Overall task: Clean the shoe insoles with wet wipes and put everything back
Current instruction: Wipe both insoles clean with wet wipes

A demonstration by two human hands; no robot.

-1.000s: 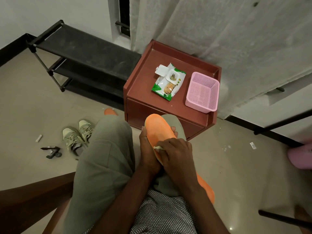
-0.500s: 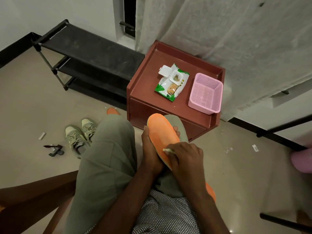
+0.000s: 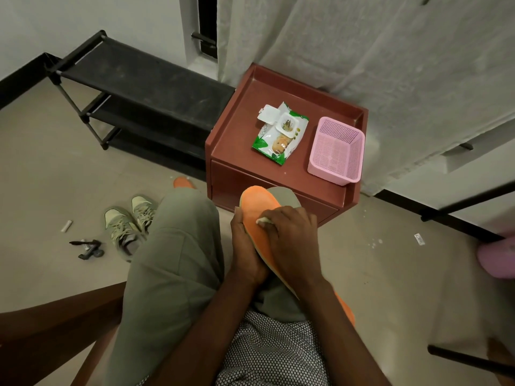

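the orange insole (image 3: pixel 257 210) lies slanted across the seated person's lap, toe end pointing at the brown side table (image 3: pixel 239 112) just beyond the knees. the left hand (image 3: pixel 245 246) cups it from underneath along its left edge, thumb curled over the rim. the right hand (image 3: pixel 289 235) sits on top of it, fingers bunched round a small white wet wipe (image 3: pixel 262 220) and pressing it onto the orange surface, short of the toe. on the table, the wet wipes pack (image 3: pixel 281 135) lies with its flap lid open; the print on it is too small to read. a pink basket (image 3: pixel 335 150) stands just right of the pack. left of the table, a pair of pale green sneakers (image 3: pixel 126 221) rests on the floor.
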